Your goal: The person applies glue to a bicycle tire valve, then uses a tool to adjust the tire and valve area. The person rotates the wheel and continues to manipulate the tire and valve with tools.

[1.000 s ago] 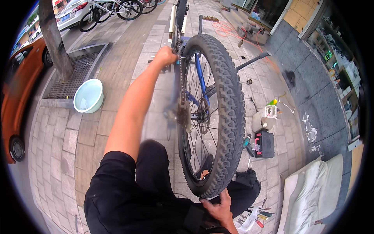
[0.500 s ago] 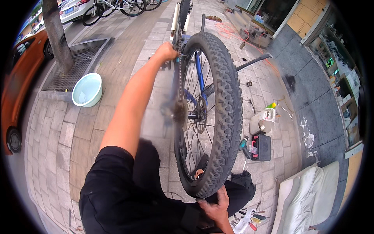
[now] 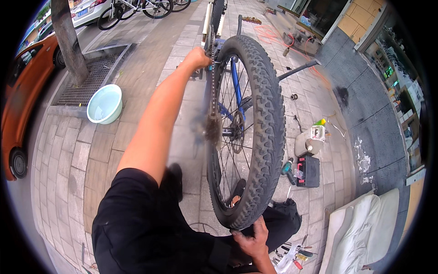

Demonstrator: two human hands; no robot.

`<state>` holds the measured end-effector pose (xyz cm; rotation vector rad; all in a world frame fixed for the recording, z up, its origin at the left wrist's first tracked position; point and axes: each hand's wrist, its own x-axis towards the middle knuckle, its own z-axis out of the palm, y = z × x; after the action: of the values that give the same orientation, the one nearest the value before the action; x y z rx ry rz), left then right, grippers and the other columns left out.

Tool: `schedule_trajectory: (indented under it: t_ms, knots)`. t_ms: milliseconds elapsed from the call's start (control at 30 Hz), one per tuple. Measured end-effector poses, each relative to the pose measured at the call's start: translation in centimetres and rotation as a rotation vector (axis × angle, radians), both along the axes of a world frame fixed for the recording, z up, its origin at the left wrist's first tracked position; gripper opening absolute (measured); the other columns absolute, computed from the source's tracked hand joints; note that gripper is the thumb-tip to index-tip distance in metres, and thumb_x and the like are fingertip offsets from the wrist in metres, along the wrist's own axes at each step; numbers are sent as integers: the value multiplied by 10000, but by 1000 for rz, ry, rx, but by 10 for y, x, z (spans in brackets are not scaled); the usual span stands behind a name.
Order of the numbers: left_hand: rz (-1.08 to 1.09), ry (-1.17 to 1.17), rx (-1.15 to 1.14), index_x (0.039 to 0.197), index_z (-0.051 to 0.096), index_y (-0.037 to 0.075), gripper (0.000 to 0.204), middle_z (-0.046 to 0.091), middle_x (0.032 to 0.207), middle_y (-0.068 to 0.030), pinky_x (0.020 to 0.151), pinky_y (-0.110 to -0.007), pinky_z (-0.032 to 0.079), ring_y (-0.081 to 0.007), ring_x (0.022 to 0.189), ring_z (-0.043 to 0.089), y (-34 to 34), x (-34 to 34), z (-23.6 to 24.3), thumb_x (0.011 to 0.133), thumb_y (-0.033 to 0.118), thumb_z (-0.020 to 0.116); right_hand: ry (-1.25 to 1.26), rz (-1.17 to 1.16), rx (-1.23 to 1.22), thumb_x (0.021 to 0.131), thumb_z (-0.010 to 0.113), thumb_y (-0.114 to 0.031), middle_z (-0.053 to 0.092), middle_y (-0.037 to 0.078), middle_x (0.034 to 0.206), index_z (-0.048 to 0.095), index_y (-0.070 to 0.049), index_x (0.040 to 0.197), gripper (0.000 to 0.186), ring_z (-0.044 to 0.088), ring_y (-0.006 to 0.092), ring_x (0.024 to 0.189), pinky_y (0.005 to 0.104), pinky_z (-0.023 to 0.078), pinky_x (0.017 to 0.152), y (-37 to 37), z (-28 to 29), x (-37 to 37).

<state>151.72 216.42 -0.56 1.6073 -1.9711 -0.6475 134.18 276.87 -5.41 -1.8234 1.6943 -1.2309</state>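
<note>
A bicycle wheel with a knobby black tyre (image 3: 266, 128) stands upright in front of me, with a blue frame tube (image 3: 236, 86) seen through its spokes. A chain (image 3: 213, 86) runs along its left side to the cassette (image 3: 212, 130), which is smeared by blur. My left hand (image 3: 198, 59) is closed beside the chain near the crank at the far end, on something its fingers hide. My right hand (image 3: 253, 238) grips the bottom of the tyre, thumb and fingers against the rubber.
A water-filled basin (image 3: 104, 103) sits left, near a tree (image 3: 68, 50) and orange car (image 3: 23, 105). A drill (image 3: 287, 166), toolbox (image 3: 308, 172), plastic jug (image 3: 306, 144) and scattered tools (image 3: 296, 255) lie right, by a cushioned seat (image 3: 360, 228) and wall (image 3: 374, 114). Several bicycles (image 3: 150, 9) stand behind.
My left hand is slightly higher beside the chain, and my left leg has shifted. The blur around the cassette persists. My right hand stays at the tyre's bottom.
</note>
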Motion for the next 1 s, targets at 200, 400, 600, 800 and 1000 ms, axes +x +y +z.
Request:
schedule_trajectory:
  t_ms: [200, 400, 600, 800, 1000]
  knots:
    - [-16, -29, -30, 1034, 769, -50, 438, 736, 1099, -296, 938, -438, 567, -392, 1077, 724, -6, -3, -7, 777, 302, 816, 11, -11, 129, 749, 903, -203, 693, 215, 1145, 679, 18, 1193, 544, 667, 406, 1031, 456, 534, 922, 17, -41, 3]
    - [7, -29, -126, 901, 783, -19, 441, 752, 856, -221, 805, -440, 556, -317, 817, 726, -15, -1, -16, 789, 393, 896, 55, 36, 330, 801, 881, -266, 674, 253, 1247, 647, 6, 1251, 576, 642, 459, 1143, 480, 510, 996, 22, -80, 2]
    - [6, -33, -129, 893, 778, -25, 432, 748, 834, -211, 789, -442, 556, -309, 796, 723, -17, 3, -21, 786, 378, 892, -52, -6, 427, 753, 931, -341, 623, 233, 1340, 566, 7, 1368, 795, 619, 417, 1207, 457, 493, 1040, 22, -37, -3]
    - [-10, -17, -11, 1018, 775, -38, 391, 749, 1077, -275, 928, -433, 569, -377, 1063, 734, 1, -3, -3, 773, 264, 805, -97, -42, 204, 631, 1008, -344, 602, 224, 1358, 495, 33, 1432, 1023, 604, 388, 1220, 458, 483, 1056, 22, -20, -3]
    - [22, 5, 37, 1010, 778, -33, 368, 758, 1062, -260, 920, -429, 570, -357, 1044, 743, 1, -1, 0, 769, 242, 810, -69, -37, 22, 615, 1015, -316, 642, 224, 1292, 532, 57, 1396, 991, 641, 379, 1156, 453, 518, 1003, 14, -9, 1]
